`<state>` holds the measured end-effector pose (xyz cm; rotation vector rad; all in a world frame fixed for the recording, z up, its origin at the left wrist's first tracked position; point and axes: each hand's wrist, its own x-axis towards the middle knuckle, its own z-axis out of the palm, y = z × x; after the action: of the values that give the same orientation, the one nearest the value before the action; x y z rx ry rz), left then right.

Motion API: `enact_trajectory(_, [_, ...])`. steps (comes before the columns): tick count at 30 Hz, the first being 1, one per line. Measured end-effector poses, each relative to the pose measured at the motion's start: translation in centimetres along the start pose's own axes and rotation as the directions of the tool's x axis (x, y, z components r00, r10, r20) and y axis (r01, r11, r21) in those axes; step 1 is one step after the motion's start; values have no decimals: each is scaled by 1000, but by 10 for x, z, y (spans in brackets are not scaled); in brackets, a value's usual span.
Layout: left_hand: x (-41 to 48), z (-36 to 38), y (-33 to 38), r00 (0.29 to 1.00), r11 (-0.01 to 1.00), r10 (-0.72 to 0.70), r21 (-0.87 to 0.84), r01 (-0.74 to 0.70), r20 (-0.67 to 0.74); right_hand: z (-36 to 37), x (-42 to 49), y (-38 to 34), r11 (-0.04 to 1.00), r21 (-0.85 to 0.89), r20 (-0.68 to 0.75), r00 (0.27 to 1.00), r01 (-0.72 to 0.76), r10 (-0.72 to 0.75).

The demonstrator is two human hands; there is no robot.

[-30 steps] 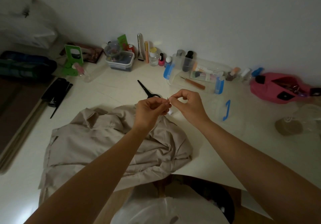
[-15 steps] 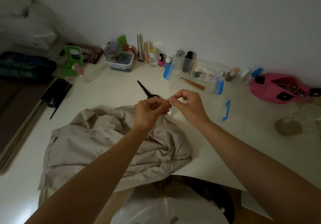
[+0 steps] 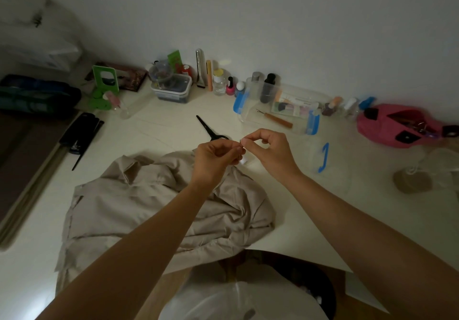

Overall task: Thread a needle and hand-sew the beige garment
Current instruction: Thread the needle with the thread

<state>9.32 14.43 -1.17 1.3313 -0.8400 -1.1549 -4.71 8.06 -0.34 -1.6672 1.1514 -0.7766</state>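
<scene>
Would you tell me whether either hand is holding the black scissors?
No, the scissors lie untouched on the table, while the left hand and right hand both pinch at a thin needle between them.

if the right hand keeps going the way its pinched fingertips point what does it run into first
The left hand, most likely: it pinches a needle directly in front of the right hand. They look nearly touching, though depth is unclear.

A beige garment [image 3: 129, 210] and a needle [image 3: 240, 143]
Crumpled at the table's [image 3: 173, 126] near edge; needle, seemingly upright, above its far side.
</scene>
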Motion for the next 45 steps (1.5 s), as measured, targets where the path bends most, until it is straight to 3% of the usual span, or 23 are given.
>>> enact_trajectory(19, [1, 2, 1, 1000, 1000, -21, 10, 21, 19, 0, 3, 7, 1000, -23, 57, 998, 15, -14])
enact_trajectory(24, [3, -5, 2, 998, 996, 58, 64, -55, -38, -3, 5, 9, 999, -39, 92, 996, 17, -13])
enact_trajectory(34, [4, -5, 5, 994, 958, 110, 265, -108, 7, -8, 7, 7, 996, -39, 207, 975, -77, 83])
enact_trajectory(39, [4, 2, 6, 990, 862, 143, 489, -135, 20, -9, 4, 5, 995, 24, 249, 964, -100, 91])
enact_trajectory(45, [10, 1, 2, 999, 949, 26, 314, -33, 26, -10, 0, 1, 951, 249, 269, 957, -181, 112])
